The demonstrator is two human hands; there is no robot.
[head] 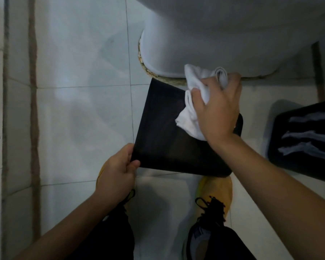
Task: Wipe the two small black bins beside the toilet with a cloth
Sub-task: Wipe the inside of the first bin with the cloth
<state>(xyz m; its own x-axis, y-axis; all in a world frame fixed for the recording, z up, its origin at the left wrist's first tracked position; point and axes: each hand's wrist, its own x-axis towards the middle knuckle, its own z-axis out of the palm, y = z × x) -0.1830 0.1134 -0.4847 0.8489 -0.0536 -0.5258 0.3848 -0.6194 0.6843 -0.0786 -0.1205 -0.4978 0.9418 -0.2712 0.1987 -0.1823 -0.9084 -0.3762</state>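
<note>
A white toilet base (204,34) fills the upper right of the frame, with crumbly brownish sealant along its foot. Pale floor tiles (79,109) cover the rest, crossed by thin grout lines. Two dark vertical strips run down the left edge. At bottom centre are yellow shoes (217,192) with black laces, and black trousers (109,235).

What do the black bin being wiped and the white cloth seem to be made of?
The small black bin looks like smooth, semi-matte plastic: flat rigid walls, faint sheen. The crumpled white cloth in the right hand looks like soft terry or cotton: thick folds, fuzzy surface. Neither is certain.
</note>
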